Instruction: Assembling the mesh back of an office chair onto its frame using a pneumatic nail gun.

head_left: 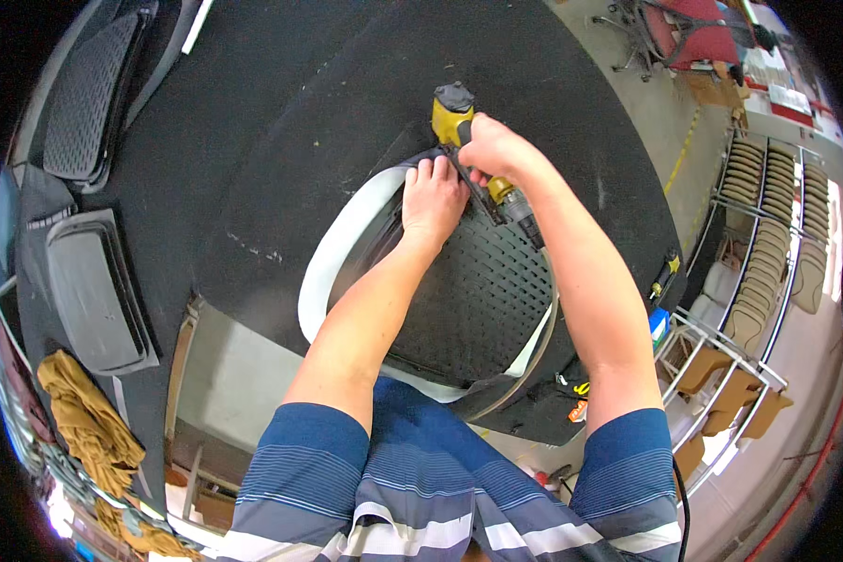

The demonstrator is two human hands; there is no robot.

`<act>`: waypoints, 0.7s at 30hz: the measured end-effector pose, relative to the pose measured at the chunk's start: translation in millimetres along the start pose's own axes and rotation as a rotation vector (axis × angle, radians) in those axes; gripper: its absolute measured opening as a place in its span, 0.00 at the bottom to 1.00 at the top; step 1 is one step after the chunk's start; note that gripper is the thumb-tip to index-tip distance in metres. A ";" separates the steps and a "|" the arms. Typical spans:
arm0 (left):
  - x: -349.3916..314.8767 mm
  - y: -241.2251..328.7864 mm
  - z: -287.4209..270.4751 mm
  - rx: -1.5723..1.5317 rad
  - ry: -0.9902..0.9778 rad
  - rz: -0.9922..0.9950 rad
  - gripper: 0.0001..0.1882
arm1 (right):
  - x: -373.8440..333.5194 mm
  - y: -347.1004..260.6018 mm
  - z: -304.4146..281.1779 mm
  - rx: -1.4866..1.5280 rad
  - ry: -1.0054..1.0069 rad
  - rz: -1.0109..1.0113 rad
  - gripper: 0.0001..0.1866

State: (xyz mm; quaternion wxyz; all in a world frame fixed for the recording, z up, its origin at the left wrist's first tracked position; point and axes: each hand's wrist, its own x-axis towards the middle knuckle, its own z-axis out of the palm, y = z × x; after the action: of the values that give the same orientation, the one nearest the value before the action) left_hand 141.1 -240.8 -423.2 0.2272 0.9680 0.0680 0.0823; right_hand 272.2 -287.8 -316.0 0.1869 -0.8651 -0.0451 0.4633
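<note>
My right hand [496, 152] is wrapped round the grip of a yellow and black pneumatic staple gun [448, 124], whose nose rests at the far edge of a chair part. Right beside it, my left hand [434, 199] has its fingers bent over black fabric [425, 155] at that same edge. The chair part has a black perforated shell [496, 281] and a padded white rim [332, 248], and lies on the dark tabletop close to my body. My hands hide the exact spot where the gun's nose meets the edge.
A hose [545, 328] runs from the gun toward me. Black perforated shells [96, 94] and grey panels [94, 290] lie at the left, with brown fabric [89, 421] nearer. A yellow-black tool [665, 276] sits at the right edge. Racks of beige panels [763, 272] stand beyond.
</note>
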 end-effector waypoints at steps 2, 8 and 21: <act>-0.5 -0.4 -2.9 0.001 -0.010 0.003 0.14 | -6.6 0.1 0.6 0.024 0.038 -0.013 0.17; 0.0 2.5 -4.5 0.038 -0.039 0.016 0.15 | -5.0 2.9 -3.2 0.025 0.023 0.001 0.12; 1.6 8.7 -5.7 0.121 0.011 0.036 0.21 | -216.7 308.3 98.7 0.321 0.946 0.232 0.29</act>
State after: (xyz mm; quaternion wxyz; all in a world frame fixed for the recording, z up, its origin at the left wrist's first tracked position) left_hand 142.4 -245.8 -414.0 0.1666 0.9805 0.0565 0.0874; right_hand 39.2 -599.9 -307.9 0.2649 -0.9397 0.2125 0.0400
